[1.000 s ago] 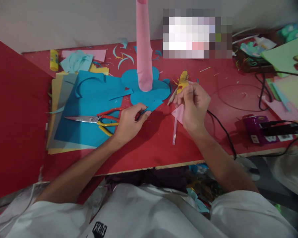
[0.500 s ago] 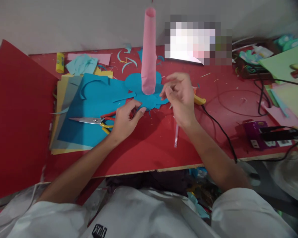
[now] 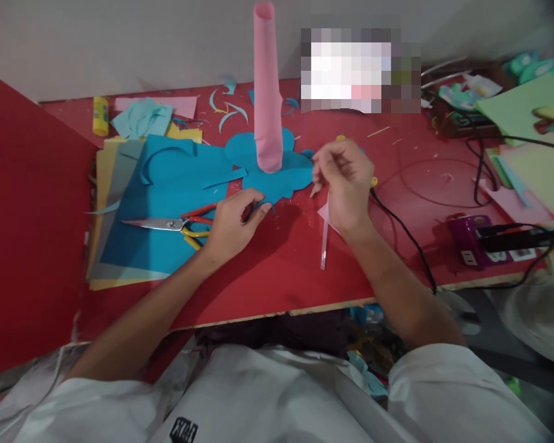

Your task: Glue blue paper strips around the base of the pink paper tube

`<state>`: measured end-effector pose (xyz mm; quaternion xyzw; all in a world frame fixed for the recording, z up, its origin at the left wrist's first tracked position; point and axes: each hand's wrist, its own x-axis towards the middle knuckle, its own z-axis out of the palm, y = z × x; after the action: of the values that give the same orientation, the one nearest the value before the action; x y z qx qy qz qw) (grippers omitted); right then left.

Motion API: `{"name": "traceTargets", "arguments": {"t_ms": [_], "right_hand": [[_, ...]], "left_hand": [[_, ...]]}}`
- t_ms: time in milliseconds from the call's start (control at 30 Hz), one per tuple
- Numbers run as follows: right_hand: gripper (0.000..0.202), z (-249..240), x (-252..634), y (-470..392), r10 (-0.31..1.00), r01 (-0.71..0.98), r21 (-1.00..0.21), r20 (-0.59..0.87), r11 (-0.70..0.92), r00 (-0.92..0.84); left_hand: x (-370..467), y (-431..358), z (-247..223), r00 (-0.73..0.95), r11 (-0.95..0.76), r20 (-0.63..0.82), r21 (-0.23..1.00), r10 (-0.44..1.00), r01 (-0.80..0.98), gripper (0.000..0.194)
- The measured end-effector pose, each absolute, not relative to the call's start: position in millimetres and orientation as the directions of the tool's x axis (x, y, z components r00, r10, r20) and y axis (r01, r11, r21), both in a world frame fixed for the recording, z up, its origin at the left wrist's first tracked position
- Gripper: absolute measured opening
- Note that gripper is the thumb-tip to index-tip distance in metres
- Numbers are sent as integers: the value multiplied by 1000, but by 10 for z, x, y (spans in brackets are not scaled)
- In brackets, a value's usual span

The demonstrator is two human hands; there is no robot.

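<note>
A pink paper tube (image 3: 268, 92) stands upright on a blue paper cutout (image 3: 268, 181) with rounded lobes. My left hand (image 3: 237, 218) has thumb and forefinger closed at the cutout's near left edge. Right of the cutout, my right hand (image 3: 346, 184) is curled, its fingers drawn together; whatever they hold, if anything, is hidden. Yellow parts of a corded tool (image 3: 373, 182) show around that hand, which covers most of it. Below it lie a clear stick (image 3: 324, 246) and a small pink corner. Scissors (image 3: 161, 224) with red and yellow handles rest left of my left hand.
Blue, grey and yellow sheets (image 3: 133, 246) lie stacked at left, beside an upright red board (image 3: 32, 221). A yellow glue stick (image 3: 100, 115) and paper scraps are at the back. A purple box (image 3: 471, 243), black cables and coloured papers (image 3: 530, 172) occupy the right.
My right hand has shifted right, away from the tube, and its fingers have curled closer together. My left hand stays at the cutout's edge. The view has shifted slightly.
</note>
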<state>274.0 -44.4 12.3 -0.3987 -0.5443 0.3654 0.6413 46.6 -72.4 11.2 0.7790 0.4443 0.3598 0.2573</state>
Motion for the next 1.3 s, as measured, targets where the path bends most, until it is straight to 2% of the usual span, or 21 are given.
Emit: {"name": "traceTargets", "arguments": {"t_ms": [67, 133, 200, 267, 333, 433, 500, 667, 1000, 1167, 1233, 1300], "right_hand": [[40, 104, 2781, -399, 895, -88, -902, 398, 422, 202], [61, 74, 2774, -379, 895, -64, -914, 377, 402, 239], [73, 53, 2735, -393, 909, -14, -928, 361, 372, 209], [72, 50, 2684, -439, 936, 19, -937, 349, 349, 54], [61, 64, 2631, -500, 936, 68, -940, 322, 334, -141], [52, 82, 2566, -573, 928, 174, -929, 280, 326, -246], [52, 77, 2545, -587, 935, 194, -929, 270, 315, -229], [49, 44, 2587, -528, 955, 115, -953, 266, 281, -129], [45, 32, 2584, -502, 954, 51, -953, 299, 299, -16], [44, 8, 2710, -433, 935, -77, -949, 285, 306, 209], [50, -3, 2769, -397, 919, -85, -942, 293, 325, 265], [60, -10, 2786, -383, 908, 4, -943, 322, 333, 268]], "left_hand": [[465, -723, 105, 339, -462, 326, 732, 883, 500, 20], [464, -724, 103, 332, -458, 327, 743, 885, 487, 23], [462, -724, 107, 329, -452, 322, 750, 888, 484, 26], [462, -725, 115, 328, -445, 314, 751, 891, 488, 26], [464, -725, 124, 332, -442, 308, 754, 892, 487, 24], [474, -726, 133, 346, -442, 301, 762, 889, 473, 20], [480, -730, 138, 345, -429, 288, 776, 893, 462, 19], [479, -736, 146, 311, -365, 238, 810, 920, 460, 22], [473, -707, 105, 262, -386, 289, 780, 921, 492, 18], [447, -691, 81, 258, -378, 282, 775, 924, 507, 17], [441, -689, 75, 252, -378, 288, 785, 924, 491, 18], [440, -691, 76, 247, -376, 290, 793, 925, 479, 20]]}}
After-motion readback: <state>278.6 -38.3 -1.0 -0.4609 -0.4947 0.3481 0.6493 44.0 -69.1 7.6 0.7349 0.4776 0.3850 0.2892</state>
